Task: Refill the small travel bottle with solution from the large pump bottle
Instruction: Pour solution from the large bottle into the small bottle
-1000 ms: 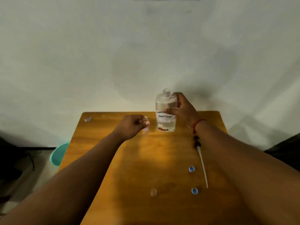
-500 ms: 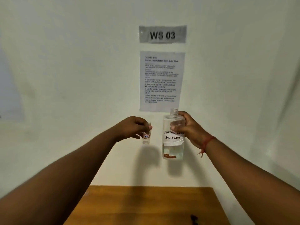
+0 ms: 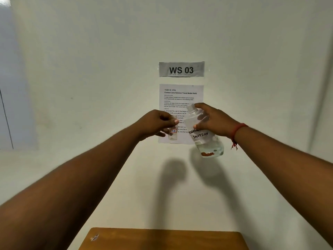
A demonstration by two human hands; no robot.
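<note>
Two hands: raised mid-frame, in front of the wall sheet
Left hand (image 3: 156, 123): fingers closed on the small travel bottle (image 3: 173, 132), upright, red-bordered label
Right hand (image 3: 212, 121): fingers wrapped round the large bottle (image 3: 202, 131), uncapped, neck tilted to the upper left toward the small bottle
Bottles: near each other, seemingly not touching
Liquid: clear, pooled low in the large bottle
Surface (image 3: 162, 239): wooden, bottom edge of frame
Sign (image 3: 181, 69): "WS 03", above the instruction sheet (image 3: 180, 98)

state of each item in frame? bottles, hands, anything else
large bottle: uncapped, tilted toward the small one, held in air, part full
small travel bottle: upright, open-topped, held in air
left hand: grip closed on small travel bottle
right hand: grip closed on large bottle
instruction sheet: stuck to wall
</note>
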